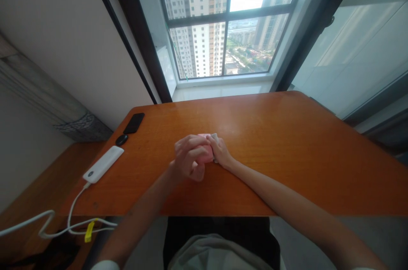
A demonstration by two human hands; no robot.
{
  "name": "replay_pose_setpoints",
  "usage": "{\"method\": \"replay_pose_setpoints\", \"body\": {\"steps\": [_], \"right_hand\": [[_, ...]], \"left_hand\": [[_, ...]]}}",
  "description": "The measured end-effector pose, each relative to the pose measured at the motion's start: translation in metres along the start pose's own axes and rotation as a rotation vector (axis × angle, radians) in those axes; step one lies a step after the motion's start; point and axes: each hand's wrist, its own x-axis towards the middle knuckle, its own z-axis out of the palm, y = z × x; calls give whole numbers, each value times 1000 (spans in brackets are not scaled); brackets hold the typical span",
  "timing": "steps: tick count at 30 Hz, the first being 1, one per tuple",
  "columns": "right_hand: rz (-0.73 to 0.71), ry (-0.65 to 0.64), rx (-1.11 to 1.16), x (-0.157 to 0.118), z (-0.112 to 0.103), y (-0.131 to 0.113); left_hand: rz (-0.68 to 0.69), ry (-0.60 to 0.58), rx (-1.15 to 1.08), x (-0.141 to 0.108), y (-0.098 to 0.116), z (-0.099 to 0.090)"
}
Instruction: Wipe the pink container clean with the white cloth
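A soft-looking pink object [208, 154] lies on the orange wooden desk [270, 134], near its front edge. My left hand [188, 157] curls over the object's left side, its fingers bent around it. My right hand [220, 150] presses against the right side, with its fingertips at the top. A small grey piece [214, 137] shows at the object's far right corner, partly behind my right fingers. Both hands hide most of the pink object, so I cannot tell its exact shape.
A white power bank [103, 164] with a white cable lies at the desk's left, beside a small black oval object [121, 140] and a black phone [134, 123]. The cable hangs off the front edge. A large window stands behind the desk.
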Motion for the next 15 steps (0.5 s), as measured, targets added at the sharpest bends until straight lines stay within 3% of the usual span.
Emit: {"method": "replay_pose_setpoints", "body": {"steps": [2, 4, 6, 11, 15], "right_hand": [[8, -7, 2, 0, 0, -2], [31, -16, 0, 0, -1, -3], [48, -28, 4, 0, -1, -3], [67, -11, 31, 0, 1, -2], [82, -17, 44, 2, 1, -1]], "left_hand": [[120, -87, 49, -10, -34, 8], [98, -288, 81, -30, -57, 5], [33, -415, 86, -52, -69, -3], [-200, -657, 93, -78, -73, -12], [-299, -627, 3, -75, -70, -7]]}}
